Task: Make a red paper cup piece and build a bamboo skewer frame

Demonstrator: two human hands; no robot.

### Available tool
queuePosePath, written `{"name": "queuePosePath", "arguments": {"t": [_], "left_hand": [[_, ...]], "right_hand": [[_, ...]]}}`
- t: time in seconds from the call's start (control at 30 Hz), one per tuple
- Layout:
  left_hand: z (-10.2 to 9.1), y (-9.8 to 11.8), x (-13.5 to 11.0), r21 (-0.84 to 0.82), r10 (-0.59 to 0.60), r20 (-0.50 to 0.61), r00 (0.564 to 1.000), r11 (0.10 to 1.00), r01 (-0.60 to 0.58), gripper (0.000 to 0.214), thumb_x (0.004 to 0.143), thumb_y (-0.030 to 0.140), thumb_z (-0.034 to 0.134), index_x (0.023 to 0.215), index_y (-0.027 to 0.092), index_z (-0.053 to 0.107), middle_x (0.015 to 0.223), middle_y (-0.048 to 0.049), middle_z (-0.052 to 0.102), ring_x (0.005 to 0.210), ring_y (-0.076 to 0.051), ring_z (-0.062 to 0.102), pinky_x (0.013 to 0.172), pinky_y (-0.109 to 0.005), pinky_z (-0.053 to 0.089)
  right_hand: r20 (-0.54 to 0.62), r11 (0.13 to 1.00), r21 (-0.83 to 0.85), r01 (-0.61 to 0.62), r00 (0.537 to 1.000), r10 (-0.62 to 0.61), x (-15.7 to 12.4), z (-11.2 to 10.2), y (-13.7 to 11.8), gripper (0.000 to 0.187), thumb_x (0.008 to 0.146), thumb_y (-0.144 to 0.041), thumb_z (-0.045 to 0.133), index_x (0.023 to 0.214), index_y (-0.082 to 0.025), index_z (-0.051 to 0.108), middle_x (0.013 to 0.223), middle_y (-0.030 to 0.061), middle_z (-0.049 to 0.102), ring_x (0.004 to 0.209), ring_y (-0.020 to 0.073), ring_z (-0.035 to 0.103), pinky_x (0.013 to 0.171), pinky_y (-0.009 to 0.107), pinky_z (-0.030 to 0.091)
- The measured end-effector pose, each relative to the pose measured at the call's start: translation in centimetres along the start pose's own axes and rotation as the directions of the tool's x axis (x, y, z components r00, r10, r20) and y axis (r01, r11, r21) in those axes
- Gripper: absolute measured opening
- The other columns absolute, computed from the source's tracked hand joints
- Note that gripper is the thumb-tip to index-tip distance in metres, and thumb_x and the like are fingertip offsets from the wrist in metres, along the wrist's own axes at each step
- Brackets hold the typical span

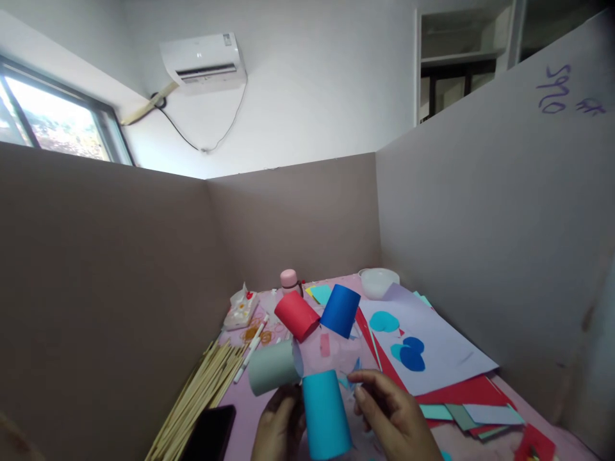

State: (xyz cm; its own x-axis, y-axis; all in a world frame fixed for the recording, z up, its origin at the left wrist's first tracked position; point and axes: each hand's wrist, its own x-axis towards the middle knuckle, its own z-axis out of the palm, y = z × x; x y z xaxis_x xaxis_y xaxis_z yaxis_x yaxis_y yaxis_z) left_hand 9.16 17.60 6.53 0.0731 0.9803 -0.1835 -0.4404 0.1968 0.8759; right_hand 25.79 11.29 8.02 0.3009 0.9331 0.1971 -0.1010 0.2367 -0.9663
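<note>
Four-way cluster of rolled paper tubes sits before me: a red tube (296,315), a dark blue tube (340,311), a grey-green tube (275,367) and a light blue tube (327,415). They point outward around a middle gap; whether they are joined there I cannot make out. My left hand (279,422) is closed at the left edge of the light blue tube, below the grey-green one, its fingertips partly hidden. To the right of the light blue tube is my right hand (388,410), thumb and index finger apart, with nothing visible between them.
Thin wooden sticks (206,397) and a black phone (210,434) lie at left, near white markers (252,349). A tissue pack (241,309), pink-capped bottle (289,279) and white bowl (379,283) stand behind. Lilac paper (446,342) bears cut blue shapes; paper strips (473,415) lie lower right.
</note>
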Motion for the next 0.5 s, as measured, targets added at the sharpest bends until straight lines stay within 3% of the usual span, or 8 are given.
{"name": "queuePosePath", "arguments": {"t": [0.1,0.17,0.23,0.3,0.4,0.5], "left_hand": [[0.4,0.2,-0.5,-0.007,-0.029,0.0,1.0,1.0,0.029,0.035,0.052,0.033,0.082,0.078,0.017,0.065,0.081,-0.0048,0.072,0.074,-0.021,0.067,0.061,-0.025,0.051],[0.5,0.2,-0.8,-0.009,-0.039,-0.003,0.999,0.999,0.039,0.035,0.053,0.031,0.081,0.081,0.017,0.067,0.078,-0.0042,0.072,0.072,-0.021,0.067,0.06,-0.025,0.051],[0.5,0.1,-1.0,-0.014,-0.039,-0.009,0.999,0.999,0.039,0.033,0.056,0.032,0.08,0.083,0.017,0.067,0.074,-0.0034,0.071,0.069,-0.02,0.067,0.058,-0.024,0.05],[0.5,0.0,-1.2,-0.025,-0.034,-0.018,0.999,0.999,0.033,0.033,0.057,0.033,0.08,0.083,0.017,0.067,0.072,-0.0026,0.07,0.065,-0.018,0.066,0.055,-0.023,0.049],[0.6,-0.1,-1.4,-0.032,-0.03,-0.037,0.999,0.999,0.029,0.033,0.054,0.029,0.082,0.08,0.018,0.065,0.075,-0.0028,0.07,0.067,-0.019,0.067,0.057,-0.024,0.051],[0.8,-0.7,-1.7,-0.019,-0.049,-0.068,0.996,0.999,0.048,0.038,0.05,0.023,0.083,0.083,0.02,0.065,0.08,-0.0041,0.072,0.081,-0.024,0.068,0.068,-0.029,0.054]], "right_hand": [[0.022,0.999,-0.034,0.003,1.0,-0.002,0.1,-0.6,-0.6,0.043,0.075,-0.059,0.062,0.092,-0.021,0.07,0.064,0.0033,0.062,0.06,0.0191,0.056,0.054,0.027,0.044],[-0.102,0.998,-0.043,0.039,0.994,-0.043,0.5,-0.8,-0.7,0.042,0.073,-0.058,0.065,0.094,-0.022,0.068,0.076,0.0054,0.065,0.068,0.0208,0.058,0.057,0.027,0.046],[-0.291,0.996,-0.041,0.081,0.953,-0.089,1.0,-0.9,-0.5,0.049,0.07,-0.058,0.067,0.105,-0.023,0.063,0.095,0.0074,0.064,0.079,0.0217,0.058,0.057,0.026,0.048],[-0.34,0.999,0.011,0.039,0.94,-0.033,1.5,-0.8,0.0,0.058,0.07,-0.06,0.068,0.114,-0.024,0.055,0.104,0.0078,0.061,0.079,0.0198,0.058,0.054,0.025,0.047],[-0.112,0.975,0.165,-0.146,0.98,0.166,2.0,-0.6,0.9,0.056,0.072,-0.065,0.062,0.106,-0.021,0.056,0.086,0.0045,0.063,0.057,0.0134,0.057,0.042,0.021,0.041],[0.09,0.931,0.269,-0.246,0.969,0.23,2.0,0.0,1.4,0.056,0.067,-0.069,0.063,0.087,-0.017,0.059,0.06,-0.0021,0.059,0.039,0.0078,0.048,0.034,0.018,0.032]]}}
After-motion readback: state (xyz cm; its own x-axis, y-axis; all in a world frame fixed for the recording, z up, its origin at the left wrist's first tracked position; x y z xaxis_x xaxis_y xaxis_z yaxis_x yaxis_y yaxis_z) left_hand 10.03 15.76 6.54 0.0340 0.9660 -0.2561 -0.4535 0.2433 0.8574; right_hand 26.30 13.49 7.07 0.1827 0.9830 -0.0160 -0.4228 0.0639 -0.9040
